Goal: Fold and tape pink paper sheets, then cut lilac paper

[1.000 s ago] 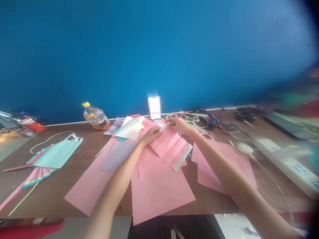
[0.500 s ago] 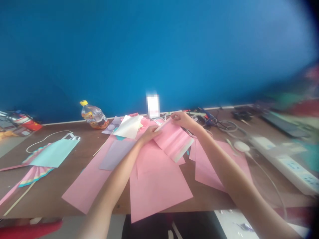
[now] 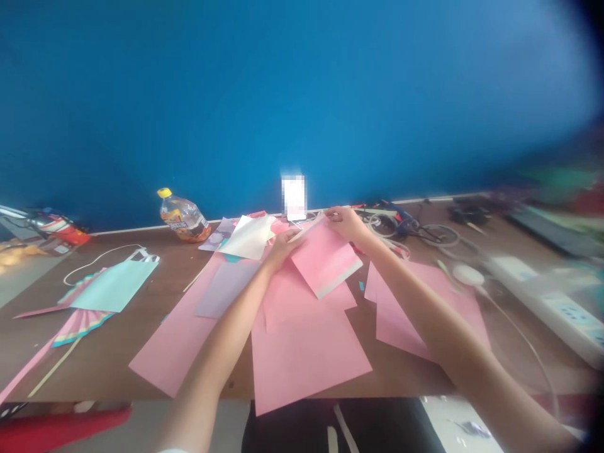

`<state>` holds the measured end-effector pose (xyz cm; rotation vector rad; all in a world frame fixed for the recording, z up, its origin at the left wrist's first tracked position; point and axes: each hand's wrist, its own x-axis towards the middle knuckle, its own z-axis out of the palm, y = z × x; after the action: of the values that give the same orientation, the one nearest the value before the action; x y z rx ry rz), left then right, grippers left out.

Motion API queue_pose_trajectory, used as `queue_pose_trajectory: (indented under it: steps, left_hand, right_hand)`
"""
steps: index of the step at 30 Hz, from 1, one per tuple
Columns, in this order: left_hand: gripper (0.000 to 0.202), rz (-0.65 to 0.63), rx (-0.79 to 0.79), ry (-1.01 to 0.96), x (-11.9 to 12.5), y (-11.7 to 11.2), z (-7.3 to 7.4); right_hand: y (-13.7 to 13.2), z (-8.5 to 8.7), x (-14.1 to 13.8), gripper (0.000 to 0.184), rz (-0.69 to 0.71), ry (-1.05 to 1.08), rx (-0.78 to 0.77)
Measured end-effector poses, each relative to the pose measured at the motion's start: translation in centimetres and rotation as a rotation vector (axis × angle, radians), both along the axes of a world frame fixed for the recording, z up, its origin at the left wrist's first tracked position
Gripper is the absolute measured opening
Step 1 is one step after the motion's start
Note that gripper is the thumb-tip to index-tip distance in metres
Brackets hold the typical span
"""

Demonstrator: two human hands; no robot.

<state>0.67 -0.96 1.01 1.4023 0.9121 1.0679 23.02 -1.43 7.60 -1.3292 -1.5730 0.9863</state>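
Observation:
Between my two hands hangs a sheet of pink paper (image 3: 325, 258) with a pale strip along its lower edge. My left hand (image 3: 284, 244) pinches its upper left corner. The fingers of my right hand (image 3: 343, 221) are closed on the far upper edge. Below it, a larger pink sheet (image 3: 306, 358) lies on the table and juts past the front edge. More pink paper (image 3: 163, 352) lies to the left under a lavender sheet (image 3: 224, 286), and other pink sheets (image 3: 410, 314) lie beneath my right forearm.
A bottle (image 3: 182, 217) with a yellow cap leans at the back left. Further left lie a light blue paper bag (image 3: 113, 286) and a striped paper fan (image 3: 85, 324). A bright phone-like screen (image 3: 296, 198) stands by the wall. Cables (image 3: 438, 236) and a power strip (image 3: 566, 311) are on the right.
The held pink sheet now looks flatter, its lower edge slightly higher. Both hands keep their grip. The whole view has shifted a little, with table things appearing further right.

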Motion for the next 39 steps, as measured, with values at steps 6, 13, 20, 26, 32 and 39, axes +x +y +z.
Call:
queue_pose_trajectory:
  steps: [6,13,20,26,32,39]
  left_hand:
    - [0.038,-0.174,0.060,0.098,0.3,-0.2,0.1]
    - [0.032,-0.135,0.047,0.138,0.5,-0.3,0.4]
    - [0.043,-0.025,0.014,0.085,0.8,-0.3,0.5]
    - [0.048,-0.026,0.059,0.157,0.9,-0.9,1.0]
    - [0.042,0.069,0.121,0.258,1.0,-0.9,1.1]
    - [0.040,0.052,0.196,0.295,1.2,-1.1,1.0]
  right_hand:
    - [0.4,-0.2,-0.3,0.028,0.003,-0.074,0.041]
    - [0.5,-0.3,-0.1,0.034,0.084,-0.060,0.014]
    - [1.2,-0.2,1.5,0.048,0.205,0.000,-0.034]
    - [1.1,-0.2,0.7,0.040,0.178,-0.012,0.004]
    - [0.7,0.0,0.5,0.037,0.193,0.058,-0.021]
    - [-0.2,0.7,0.2,0.037,0.184,0.011,0.005]
